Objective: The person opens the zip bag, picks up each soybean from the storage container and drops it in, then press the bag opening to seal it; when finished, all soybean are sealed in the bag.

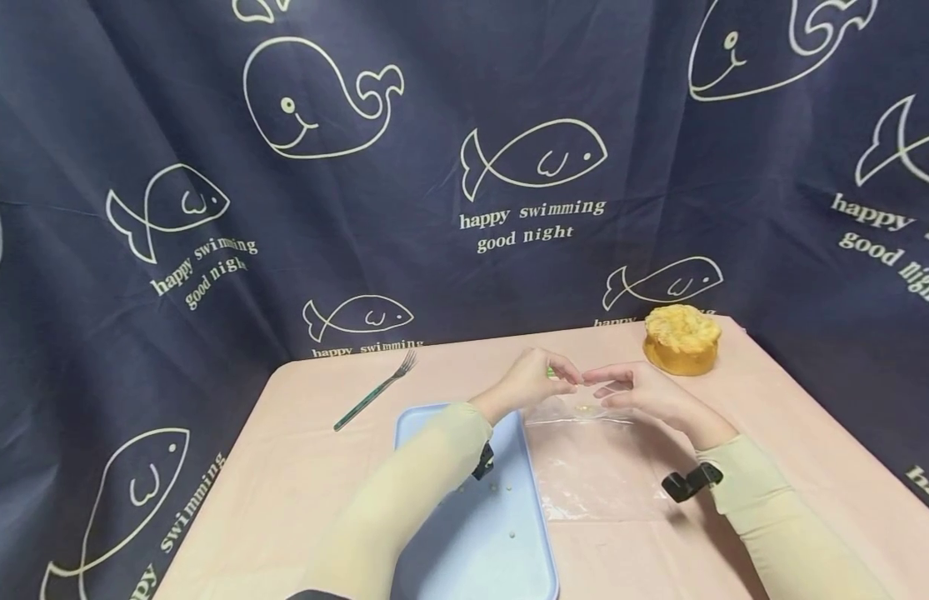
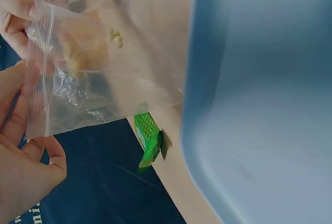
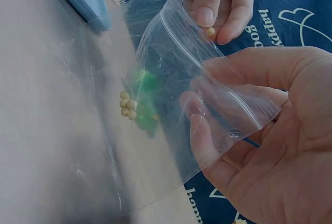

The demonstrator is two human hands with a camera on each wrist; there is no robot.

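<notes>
A clear zip-lock bag (image 1: 591, 479) stretches below both hands beside the blue tray (image 1: 535, 500). My right hand (image 1: 662, 396) holds its zip edge, fingers seen through the plastic in the right wrist view. At the bag's mouth, my left hand (image 1: 535, 379) pinches one round, pale-yellow bean (image 3: 209, 31), like a soybean, between thumb and finger. Several similar beans (image 3: 127, 106) lie clustered inside the bag. A few small beans (image 1: 512, 535) also sit on the tray, under and beside the left forearm.
A green packet (image 2: 148, 140) stands on the table behind the bag. A yellow round cake (image 1: 681, 340) is at the back right. On the left lies a fork (image 1: 376, 390) with a green handle. A dark-blue printed curtain (image 1: 434, 167) hangs behind the table.
</notes>
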